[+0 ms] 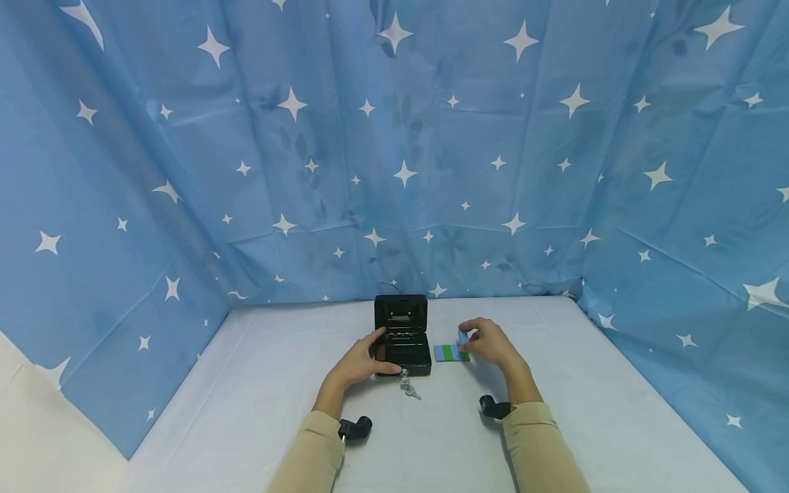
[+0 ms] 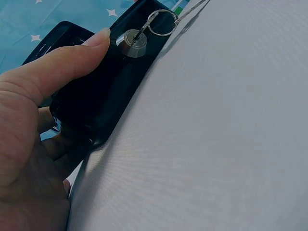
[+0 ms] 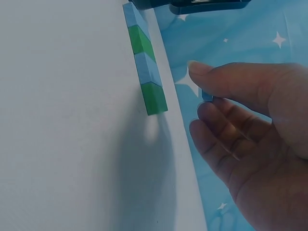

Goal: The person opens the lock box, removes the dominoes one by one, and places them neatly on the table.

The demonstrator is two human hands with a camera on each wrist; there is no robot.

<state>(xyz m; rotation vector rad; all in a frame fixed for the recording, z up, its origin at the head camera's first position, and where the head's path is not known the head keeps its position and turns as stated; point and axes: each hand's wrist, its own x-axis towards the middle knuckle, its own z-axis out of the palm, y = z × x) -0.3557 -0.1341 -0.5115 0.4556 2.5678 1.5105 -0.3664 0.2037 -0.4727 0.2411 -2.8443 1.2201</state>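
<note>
A small black cash box [image 1: 420,370] stands with its lid raised toward the back of the table. My left hand [image 1: 357,363] grips its left side, thumb along the front edge and fingers around the side. In the left wrist view a key sits in the silver lock [image 2: 133,44], with a ring [image 2: 162,23] through it. Right of the box lies a row of blue and green blocks [image 1: 448,352], side by side. Over the row's right end, my right hand [image 1: 491,342] pinches a light blue block [image 3: 207,96], mostly covered by thumb and fingers.
A spare key [image 1: 411,392] hangs from the ring at the box's front, over the white tablecloth [image 1: 431,445]. Blue star-patterned curtains [image 1: 345,198] enclose the table's back and sides. Each wrist wears a small black camera [image 1: 364,426].
</note>
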